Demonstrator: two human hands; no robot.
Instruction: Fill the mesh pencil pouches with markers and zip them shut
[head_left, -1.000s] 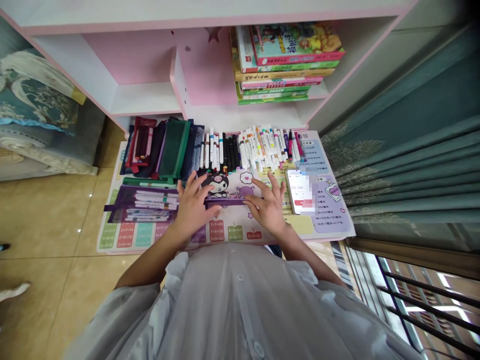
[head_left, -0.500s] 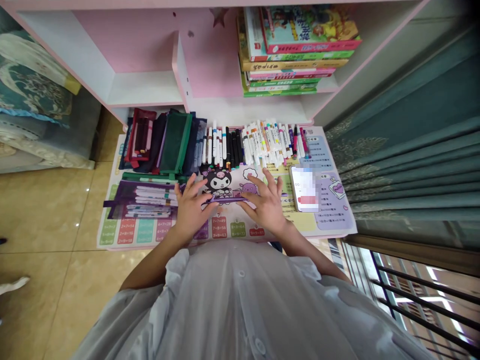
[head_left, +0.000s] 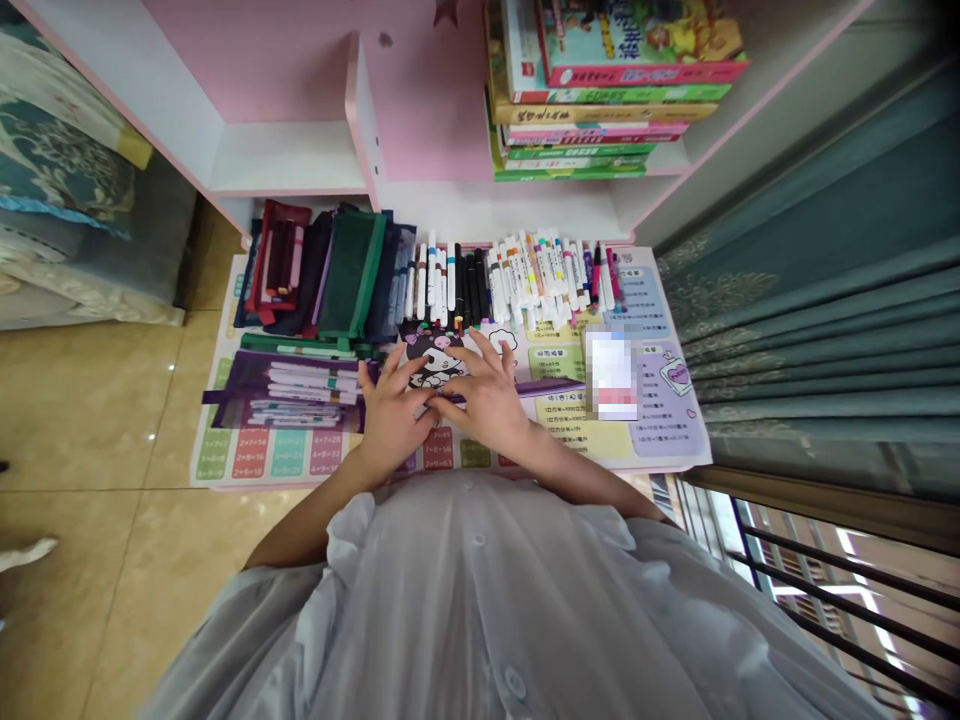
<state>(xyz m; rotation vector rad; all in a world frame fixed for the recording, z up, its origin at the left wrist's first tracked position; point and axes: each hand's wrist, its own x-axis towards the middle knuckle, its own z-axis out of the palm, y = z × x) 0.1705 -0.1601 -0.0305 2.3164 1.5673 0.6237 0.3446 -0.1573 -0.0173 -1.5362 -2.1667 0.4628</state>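
Left hand (head_left: 390, 415) and right hand (head_left: 484, 395) meet, fingers half-curled, on a multiplication-table mat (head_left: 592, 440). A slim purple case (head_left: 551, 388) extends from under the right hand; any grip is unclear.

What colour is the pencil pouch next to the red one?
The pencil pouch is dark green with brighter green edges. It shows best in the head view.

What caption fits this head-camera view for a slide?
Left hand and right hand meet over a slim purple strip on a printed times-table mat, below rows of marker pens.
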